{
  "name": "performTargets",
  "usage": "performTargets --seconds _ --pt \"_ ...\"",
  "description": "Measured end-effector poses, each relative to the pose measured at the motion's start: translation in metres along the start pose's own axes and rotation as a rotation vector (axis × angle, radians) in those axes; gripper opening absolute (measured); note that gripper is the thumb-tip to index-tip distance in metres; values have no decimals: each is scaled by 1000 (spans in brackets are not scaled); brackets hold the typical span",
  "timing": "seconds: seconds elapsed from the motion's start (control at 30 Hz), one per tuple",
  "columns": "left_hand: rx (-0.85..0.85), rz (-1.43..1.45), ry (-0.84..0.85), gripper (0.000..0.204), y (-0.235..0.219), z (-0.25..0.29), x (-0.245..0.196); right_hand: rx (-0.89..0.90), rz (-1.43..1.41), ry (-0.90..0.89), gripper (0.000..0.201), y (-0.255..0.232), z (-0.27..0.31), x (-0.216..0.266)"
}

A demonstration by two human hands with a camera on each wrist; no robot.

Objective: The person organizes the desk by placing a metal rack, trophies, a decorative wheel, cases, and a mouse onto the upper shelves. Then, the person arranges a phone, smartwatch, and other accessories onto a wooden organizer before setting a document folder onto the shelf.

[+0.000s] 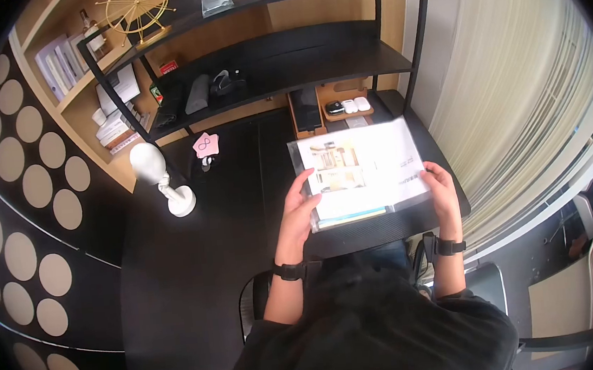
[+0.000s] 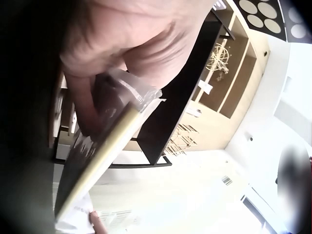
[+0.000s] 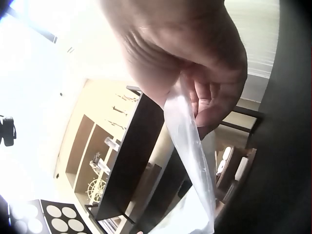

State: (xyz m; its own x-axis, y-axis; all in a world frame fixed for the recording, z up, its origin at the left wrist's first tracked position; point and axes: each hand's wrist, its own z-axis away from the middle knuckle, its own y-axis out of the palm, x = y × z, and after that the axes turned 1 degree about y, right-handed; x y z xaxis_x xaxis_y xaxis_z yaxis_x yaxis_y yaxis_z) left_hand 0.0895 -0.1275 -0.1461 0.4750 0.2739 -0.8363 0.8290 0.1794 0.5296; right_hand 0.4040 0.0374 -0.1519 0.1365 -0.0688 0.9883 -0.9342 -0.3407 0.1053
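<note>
A clear plastic sleeve with printed sheets (image 1: pixel 362 172) is held up over the black desk (image 1: pixel 198 264) at the right. My left hand (image 1: pixel 303 202) grips its left edge, thumb on top over the pictures. My right hand (image 1: pixel 441 186) pinches its right edge. In the left wrist view the left hand (image 2: pixel 122 48) closes over the edge of the sleeve (image 2: pixel 105 146), seen edge-on. In the right wrist view the right hand (image 3: pixel 195 63) pinches the thin plastic sleeve (image 3: pixel 192 161) between fingers and thumb.
A white lamp (image 1: pixel 162 179) and a pink note (image 1: pixel 205 145) stand on the desk to the left. A wooden tray (image 1: pixel 332 108) with small devices lies beyond the sleeve. Black shelves (image 1: pixel 265 68) rise behind. A curtain (image 1: pixel 514 95) hangs at the right.
</note>
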Motion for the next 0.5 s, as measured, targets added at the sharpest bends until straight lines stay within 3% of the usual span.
performTargets --seconds 0.2,0.27,0.37,0.5 --pt "90 -54 180 54 9 -13 -54 -10 -277 -8 38 10 5 19" --pt "79 -99 231 54 13 -23 -66 422 -520 -55 44 0 -11 13" --pt "53 -95 292 55 14 -58 -84 443 -647 -49 49 6 -37 -2" --pt "38 -39 333 52 17 -105 -100 486 -761 -85 50 53 -63 24"
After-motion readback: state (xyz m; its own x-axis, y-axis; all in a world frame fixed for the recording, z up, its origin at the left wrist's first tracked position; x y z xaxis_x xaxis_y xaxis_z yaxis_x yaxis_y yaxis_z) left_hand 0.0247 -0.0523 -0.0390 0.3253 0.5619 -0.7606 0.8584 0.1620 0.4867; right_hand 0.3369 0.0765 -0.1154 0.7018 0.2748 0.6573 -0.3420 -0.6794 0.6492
